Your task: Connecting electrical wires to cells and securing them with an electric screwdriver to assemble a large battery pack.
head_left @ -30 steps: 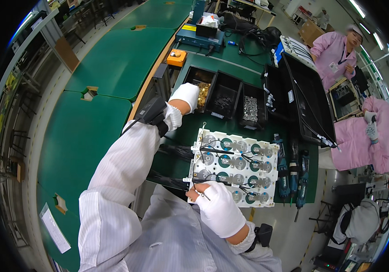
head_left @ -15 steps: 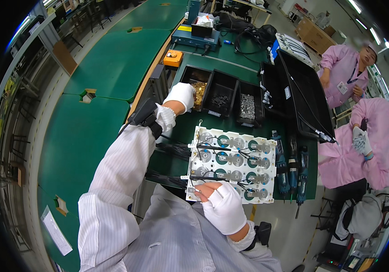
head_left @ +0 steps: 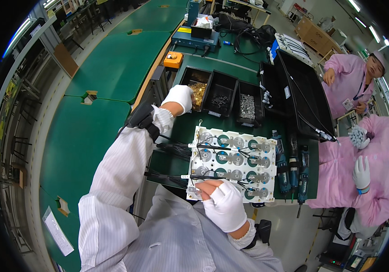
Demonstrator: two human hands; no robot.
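Where hours are read from the middle of the white plate (head_left: 227, 167), black wire bundles (head_left: 172, 149) are placed at nine o'clock, laid from its left edge over the green bench (head_left: 185, 123); slack is best left in them, so that the plate is not tugged.

Orange box (head_left: 173, 60): stood at eleven o'clock, well apart.

Left hand (head_left: 179, 98): gloved, found at eleven o'clock, at the left side of the first bin; fingertips hidden, so whether they are wide, narrow or closed on a piece cannot be told.

First bin (head_left: 196, 75): black, eleven o'clock, stocked with gold-coloured parts (head_left: 197, 94). Pieces are best pinched singly and by the edges, since strays could be lost among the wires.

Middle bin (head_left: 220, 85): black, near twelve o'clock, thinly stocked with dark parts.

Right hand (head_left: 225, 207): gloved, between six and seven o'clock; fingers bent close together at the plate's near-left corner, whether a piece is pinched cannot be told. The corner is best steadied lightly, thin wires left unpressed.

White plate: laid flat at the bench's near edge, set with rows of round fittings.

Third bin (head_left: 251, 87): black, between twelve and one o'clock, stocked with silver parts (head_left: 247, 108).

Screwdrivers (head_left: 293, 158): three, laid side by side at three o'clock, just beside the plate.
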